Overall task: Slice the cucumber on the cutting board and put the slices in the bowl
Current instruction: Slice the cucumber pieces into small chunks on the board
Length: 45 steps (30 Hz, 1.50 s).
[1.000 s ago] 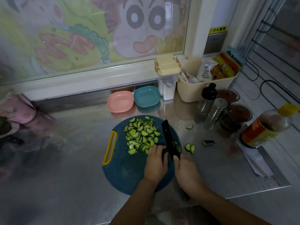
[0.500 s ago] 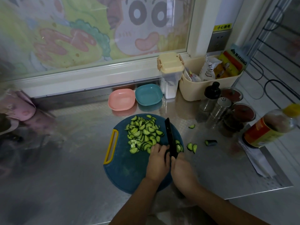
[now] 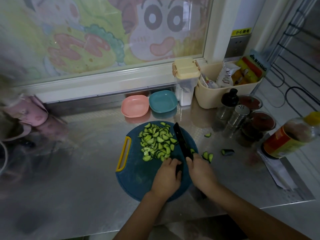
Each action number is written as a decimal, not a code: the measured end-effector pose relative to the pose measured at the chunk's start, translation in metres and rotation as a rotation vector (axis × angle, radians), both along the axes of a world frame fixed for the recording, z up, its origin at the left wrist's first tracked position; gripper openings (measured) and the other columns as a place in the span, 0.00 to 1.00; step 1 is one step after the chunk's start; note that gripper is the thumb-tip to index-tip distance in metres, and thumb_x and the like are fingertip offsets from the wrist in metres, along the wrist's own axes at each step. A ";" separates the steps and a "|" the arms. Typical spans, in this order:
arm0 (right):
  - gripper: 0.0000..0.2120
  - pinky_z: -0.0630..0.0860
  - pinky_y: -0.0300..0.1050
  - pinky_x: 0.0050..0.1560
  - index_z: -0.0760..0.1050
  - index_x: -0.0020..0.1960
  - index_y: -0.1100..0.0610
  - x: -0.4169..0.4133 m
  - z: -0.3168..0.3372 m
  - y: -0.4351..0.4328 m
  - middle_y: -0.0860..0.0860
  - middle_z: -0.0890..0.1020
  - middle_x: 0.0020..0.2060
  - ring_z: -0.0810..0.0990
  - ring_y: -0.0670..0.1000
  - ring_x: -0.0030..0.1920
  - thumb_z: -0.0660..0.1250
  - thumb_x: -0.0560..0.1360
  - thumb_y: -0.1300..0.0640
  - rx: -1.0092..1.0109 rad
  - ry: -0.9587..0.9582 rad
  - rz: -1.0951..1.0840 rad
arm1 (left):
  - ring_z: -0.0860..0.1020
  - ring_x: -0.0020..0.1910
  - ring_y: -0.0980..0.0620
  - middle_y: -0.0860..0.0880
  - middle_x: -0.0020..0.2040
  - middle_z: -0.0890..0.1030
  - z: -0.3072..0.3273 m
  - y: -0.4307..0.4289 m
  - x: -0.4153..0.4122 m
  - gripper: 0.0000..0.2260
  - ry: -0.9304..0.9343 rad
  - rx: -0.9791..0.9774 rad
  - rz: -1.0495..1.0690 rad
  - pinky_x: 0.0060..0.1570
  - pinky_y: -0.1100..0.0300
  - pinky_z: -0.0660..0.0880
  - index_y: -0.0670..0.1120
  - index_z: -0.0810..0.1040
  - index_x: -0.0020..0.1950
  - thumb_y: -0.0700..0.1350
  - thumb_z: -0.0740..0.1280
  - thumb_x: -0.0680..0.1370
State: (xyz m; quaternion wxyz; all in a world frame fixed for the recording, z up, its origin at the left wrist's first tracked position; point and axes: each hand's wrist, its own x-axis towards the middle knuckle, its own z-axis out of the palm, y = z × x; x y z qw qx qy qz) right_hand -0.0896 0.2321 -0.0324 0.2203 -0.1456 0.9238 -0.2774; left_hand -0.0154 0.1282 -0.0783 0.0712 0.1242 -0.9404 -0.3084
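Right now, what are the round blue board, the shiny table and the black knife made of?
The cutting board looks like matte blue plastic: even colour, moulded yellow handle. The counter looks like brushed stainless steel: grey, with a blurry reflection of the pink bowl. The knife blade is flat black all over, so coated metal or ceramic; I cannot tell which.

Dim, with soft daylight through the far window (image 3: 103,35). Pale glare lies on the steel bench (image 3: 72,179). The left edge is blurred and the borders bend.
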 end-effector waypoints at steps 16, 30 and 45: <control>0.17 0.70 0.45 0.47 0.71 0.61 0.57 -0.024 0.058 0.005 0.53 0.75 0.56 0.74 0.53 0.56 0.62 0.77 0.49 0.235 0.598 0.629 | 0.46 0.73 0.35 0.40 0.76 0.52 0.034 -0.017 -0.004 0.45 0.031 -0.471 -0.070 0.67 0.35 0.56 0.55 0.57 0.75 0.52 0.78 0.63; 0.13 0.69 0.40 0.35 0.77 0.46 0.56 -0.031 0.056 0.009 0.51 0.79 0.43 0.79 0.50 0.44 0.73 0.68 0.48 0.250 0.630 0.654 | 0.52 0.72 0.34 0.39 0.75 0.58 0.016 -0.075 -0.001 0.37 -0.032 -0.458 0.072 0.67 0.38 0.51 0.53 0.64 0.72 0.51 0.77 0.66; 0.15 0.58 0.35 0.28 0.66 0.32 0.45 -0.064 0.047 0.059 0.45 0.71 0.28 0.69 0.39 0.30 0.67 0.73 0.47 0.108 0.237 0.304 | 0.62 0.70 0.45 0.43 0.69 0.68 0.020 -0.064 -0.013 0.18 0.148 -0.132 0.218 0.69 0.58 0.57 0.42 0.74 0.65 0.44 0.68 0.76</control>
